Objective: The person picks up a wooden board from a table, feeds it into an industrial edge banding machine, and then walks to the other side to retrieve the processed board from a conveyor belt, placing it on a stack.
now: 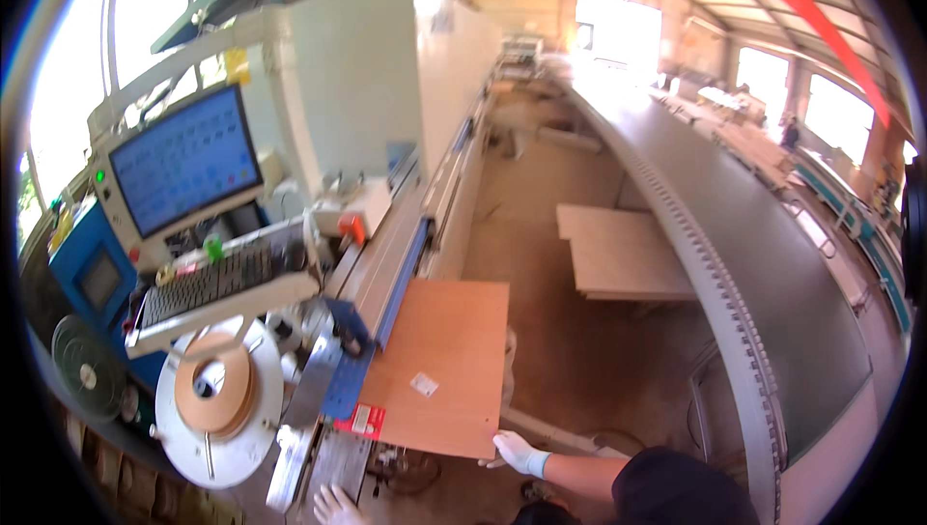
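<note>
1. The right hand (521,454), in a pale glove, has its fingers closed on the near right corner of the brown panel (449,356).
2. The left hand (335,506), also gloved, has its fingers spread at the lower edge of the view, holding nothing visible; whether they touch the metal beside them I cannot tell.
3. The brown panel lies flat, its left side at the machine's blue guide (350,380) and its right side reaching out over the floor. On it are a white label (424,385) and, at its near left corner, a red label (365,420).
4. Left of the guide, a tan roll (241,399) sits on a round pale reel (174,409). Above it are a black keyboard (208,285) and a lit monitor (183,163).
5. Right of the panel, well apart, pale boards (628,255) lie stacked low, near a long grey tabletop (772,264) that curves along the view.
6. Far off at right, a person (790,134) stands near the windows.
</note>
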`<control>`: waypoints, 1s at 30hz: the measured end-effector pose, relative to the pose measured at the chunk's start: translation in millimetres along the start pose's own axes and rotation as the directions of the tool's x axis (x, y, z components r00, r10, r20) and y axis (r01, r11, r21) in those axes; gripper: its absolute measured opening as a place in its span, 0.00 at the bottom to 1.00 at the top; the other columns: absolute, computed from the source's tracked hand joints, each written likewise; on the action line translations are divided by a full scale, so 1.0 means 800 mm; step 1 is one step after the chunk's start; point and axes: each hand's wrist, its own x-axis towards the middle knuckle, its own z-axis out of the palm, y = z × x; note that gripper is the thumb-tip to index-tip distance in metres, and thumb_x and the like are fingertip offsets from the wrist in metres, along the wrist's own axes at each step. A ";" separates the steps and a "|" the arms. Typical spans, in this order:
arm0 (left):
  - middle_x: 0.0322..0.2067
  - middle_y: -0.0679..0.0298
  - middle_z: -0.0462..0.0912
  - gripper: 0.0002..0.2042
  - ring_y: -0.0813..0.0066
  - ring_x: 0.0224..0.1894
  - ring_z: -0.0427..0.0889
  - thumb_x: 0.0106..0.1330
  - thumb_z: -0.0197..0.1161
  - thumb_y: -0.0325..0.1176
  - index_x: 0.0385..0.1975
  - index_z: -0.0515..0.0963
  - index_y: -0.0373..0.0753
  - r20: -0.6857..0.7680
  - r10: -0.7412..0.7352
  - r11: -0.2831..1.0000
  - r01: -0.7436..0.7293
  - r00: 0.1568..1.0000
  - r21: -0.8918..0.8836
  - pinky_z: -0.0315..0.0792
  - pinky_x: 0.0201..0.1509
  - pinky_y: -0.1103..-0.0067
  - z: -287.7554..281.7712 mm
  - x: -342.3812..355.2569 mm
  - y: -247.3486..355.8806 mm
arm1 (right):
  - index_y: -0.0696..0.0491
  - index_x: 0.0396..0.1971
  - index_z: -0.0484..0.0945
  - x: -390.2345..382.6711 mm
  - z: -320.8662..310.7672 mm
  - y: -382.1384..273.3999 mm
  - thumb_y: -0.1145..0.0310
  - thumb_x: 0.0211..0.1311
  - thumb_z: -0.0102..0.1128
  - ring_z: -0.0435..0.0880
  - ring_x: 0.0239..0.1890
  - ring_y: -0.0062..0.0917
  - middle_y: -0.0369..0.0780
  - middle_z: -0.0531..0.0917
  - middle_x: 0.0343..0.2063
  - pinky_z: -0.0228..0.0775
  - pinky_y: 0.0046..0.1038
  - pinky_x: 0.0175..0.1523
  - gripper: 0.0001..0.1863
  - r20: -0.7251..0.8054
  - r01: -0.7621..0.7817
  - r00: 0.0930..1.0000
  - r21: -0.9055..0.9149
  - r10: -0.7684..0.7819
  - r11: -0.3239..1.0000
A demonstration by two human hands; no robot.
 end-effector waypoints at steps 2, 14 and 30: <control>0.70 0.56 0.59 0.33 0.49 0.72 0.57 0.61 0.57 0.42 0.68 0.61 0.42 -0.041 -0.025 0.998 0.023 0.999 -0.050 0.54 0.71 0.55 0.001 -0.008 -0.011 | 0.54 0.59 0.69 0.006 0.010 -0.018 0.63 0.73 0.31 0.85 0.44 0.34 0.43 0.82 0.50 0.81 0.35 0.45 0.22 -0.023 -0.036 0.999 0.023 0.037 0.999; 0.68 0.50 0.63 0.32 0.47 0.70 0.59 0.63 0.59 0.44 0.66 0.65 0.36 -0.170 -0.024 0.986 -0.005 0.985 -0.167 0.53 0.72 0.55 -0.028 -0.004 0.021 | 0.49 0.48 0.78 -0.007 -0.060 0.161 0.60 0.72 0.47 0.84 0.42 0.23 0.39 0.85 0.39 0.76 0.27 0.44 0.14 0.410 -0.363 0.842 -0.051 0.351 0.931; 0.63 0.44 0.67 0.31 0.49 0.64 0.67 0.64 0.60 0.40 0.64 0.64 0.31 0.179 -0.194 0.644 0.263 0.965 -0.719 0.65 0.65 0.62 0.129 -0.108 0.068 | 0.55 0.58 0.74 -0.262 -0.243 0.149 0.62 0.72 0.46 0.76 0.58 0.21 0.39 0.79 0.55 0.67 0.26 0.62 0.21 -0.113 -0.001 0.991 -0.575 -0.078 0.818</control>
